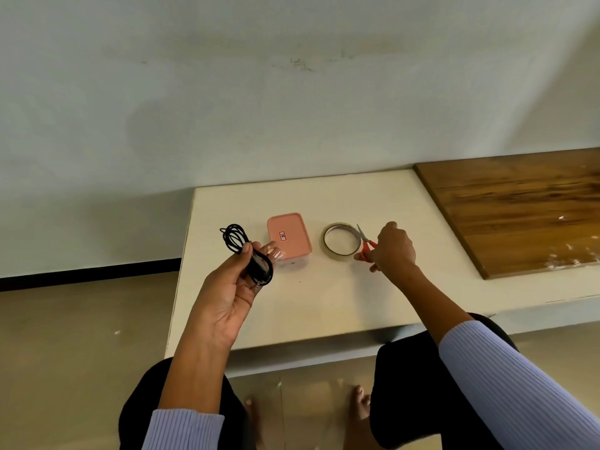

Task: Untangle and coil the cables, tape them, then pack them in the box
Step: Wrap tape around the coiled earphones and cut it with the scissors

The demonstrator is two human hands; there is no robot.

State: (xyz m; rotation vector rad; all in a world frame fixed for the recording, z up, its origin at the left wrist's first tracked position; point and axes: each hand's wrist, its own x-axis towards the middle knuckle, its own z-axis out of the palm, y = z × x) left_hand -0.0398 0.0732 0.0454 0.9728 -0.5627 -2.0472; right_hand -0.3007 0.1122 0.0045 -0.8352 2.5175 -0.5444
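The left hand (227, 297) is raised over the left part of the table (324, 306), palm turned toward the camera, thumb and fingers curled round a coiled black cable (250, 254). One loop of the coil sticks up above the thumb, toward the far left corner of the table, and another bulges out to the right of the fingers, with a plug end hanging just below it. A scrap of clear tape (274, 251) seems to sit at the fingertips beside the coil, though it is too small to be sure. Just right of the hand, touching nothing else, a pink box (289, 235) with its lid on stands on the table near the far edge, a small label on top. Right of the box, apart from it, a roll of clear tape (339, 240) lies flat on the table. The blades of red-handled scissors (365, 241) point over the right rim of the roll toward the far edge. The right hand (394, 248) holds the scissors by the handles, fingers curled round them, knuckles up, low over the table. Both forearms wear ribbed lilac sleeves (506, 384). Further right, a wooden board (519, 209) lies along the table's right side, with pale scraps on its near edge.
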